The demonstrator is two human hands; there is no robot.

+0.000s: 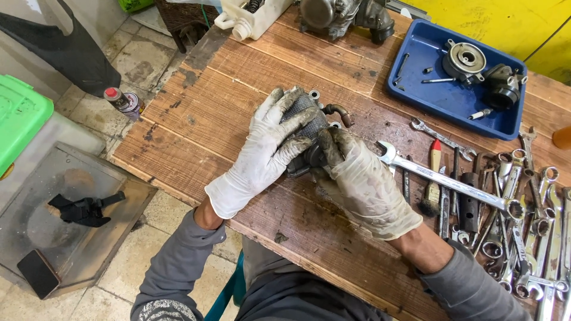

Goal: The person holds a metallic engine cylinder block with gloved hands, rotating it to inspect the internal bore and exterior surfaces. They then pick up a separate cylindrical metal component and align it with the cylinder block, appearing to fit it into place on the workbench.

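Both gloved hands closed around a grimy metal engine part [309, 128] near the middle of a wooden workbench [238, 89]. The left hand [267, 148] lay over the part's left and top, fingers spread and curled onto it. The right hand [360, 184] gripped it from the near right, fingers wrapped tight against its dark side (both white gloves were smeared with grease). A bent pipe stub stuck out of the part on the far right.

The bench's near edge ran diagonally just below the wrists, and bare planks lay open to the left and beyond the hands. To the right room was tight: a long wrench [452, 181] lay just beside the right hand, with a small brush [432, 178] and a heap of wrenches [529, 232] beyond. A blue tray [416, 89] of small parts sat at the far right. Off the bench, on the tiled floor at left, stood a spray can [116, 98], a green lid [18, 119] and a shallow metal pan [53, 208].
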